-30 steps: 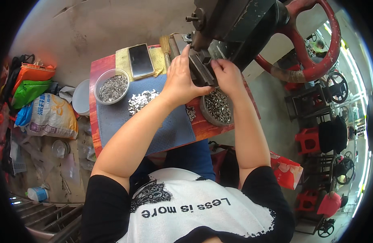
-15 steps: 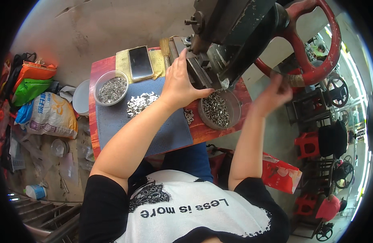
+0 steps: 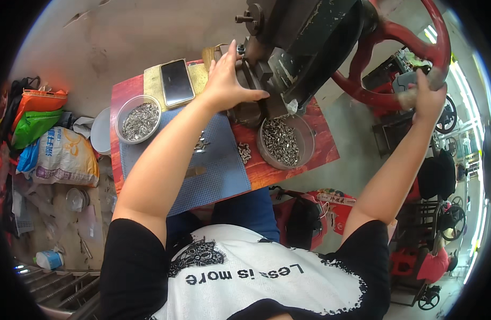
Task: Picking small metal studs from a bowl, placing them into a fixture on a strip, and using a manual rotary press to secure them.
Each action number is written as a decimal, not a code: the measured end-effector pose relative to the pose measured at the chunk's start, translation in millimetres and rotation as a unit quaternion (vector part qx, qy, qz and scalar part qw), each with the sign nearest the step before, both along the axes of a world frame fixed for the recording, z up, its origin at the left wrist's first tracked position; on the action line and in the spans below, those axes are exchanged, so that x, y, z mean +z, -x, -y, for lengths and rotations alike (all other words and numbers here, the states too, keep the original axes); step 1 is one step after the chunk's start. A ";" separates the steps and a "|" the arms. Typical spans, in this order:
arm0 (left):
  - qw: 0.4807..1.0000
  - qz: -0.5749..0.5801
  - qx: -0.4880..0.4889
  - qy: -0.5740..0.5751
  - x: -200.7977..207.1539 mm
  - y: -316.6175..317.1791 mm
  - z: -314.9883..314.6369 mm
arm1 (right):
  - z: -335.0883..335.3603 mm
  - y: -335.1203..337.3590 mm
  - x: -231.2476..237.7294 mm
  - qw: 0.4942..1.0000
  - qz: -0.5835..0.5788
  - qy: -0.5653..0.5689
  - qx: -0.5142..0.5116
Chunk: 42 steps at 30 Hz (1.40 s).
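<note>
My left hand (image 3: 224, 85) is open at the bed of a dark hand press (image 3: 304, 58), fingers stretched up along the tooling and thumb apart. Its fingertips are beside a small shiny part (image 3: 240, 49); whether they touch it I cannot tell. My right hand (image 3: 430, 101) is closed round the rim of the press's red handwheel (image 3: 357, 96). Below the press, a clear round tub (image 3: 308, 143) holds many small metal pieces (image 3: 280, 141). A small heap of pieces (image 3: 244, 153) lies left of that tub. More pieces (image 3: 202, 143) on the blue mat (image 3: 219, 176) are partly hidden by my left forearm.
A second tub (image 3: 140, 118) of thin metal pieces stands at the table's left. Behind it a phone (image 3: 177, 81) lies on a yellow cloth (image 3: 152, 82). Sacks and bags (image 3: 66, 154) crowd the left floor. Other machines with handwheels (image 3: 452, 221) line the right side.
My right hand has swung outward to the right with the handwheel, which has turned. My left hand stays by the tooling. The view has shifted slightly, and my forearm covers more of the mat's pieces.
</note>
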<state>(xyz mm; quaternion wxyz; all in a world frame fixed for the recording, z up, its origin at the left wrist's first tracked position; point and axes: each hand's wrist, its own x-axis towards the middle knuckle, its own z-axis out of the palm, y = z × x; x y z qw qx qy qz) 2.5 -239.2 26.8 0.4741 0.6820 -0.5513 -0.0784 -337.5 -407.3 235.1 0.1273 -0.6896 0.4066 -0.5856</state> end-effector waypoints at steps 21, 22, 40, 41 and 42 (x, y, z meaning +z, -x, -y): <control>0.999 -0.019 0.028 0.009 -6.4 43.3 -32.4 | 15.8 -27.5 -100.3 0.954 0.278 0.059 0.093; 0.999 -0.026 0.035 0.002 -2.3 52.2 -40.3 | 19.6 -25.3 -105.6 0.955 0.278 0.059 0.087; 0.968 0.182 -0.090 0.150 19.9 104.9 -53.7 | -131.3 -70.7 -190.9 0.824 0.090 -0.418 0.372; 0.968 0.191 -0.107 0.121 20.1 112.0 -55.5 | -134.6 -70.8 -192.4 0.810 0.090 -0.435 0.383; 0.968 0.191 -0.111 0.121 18.5 114.2 -56.5 | -138.2 -70.8 -188.8 0.820 0.077 -0.431 0.368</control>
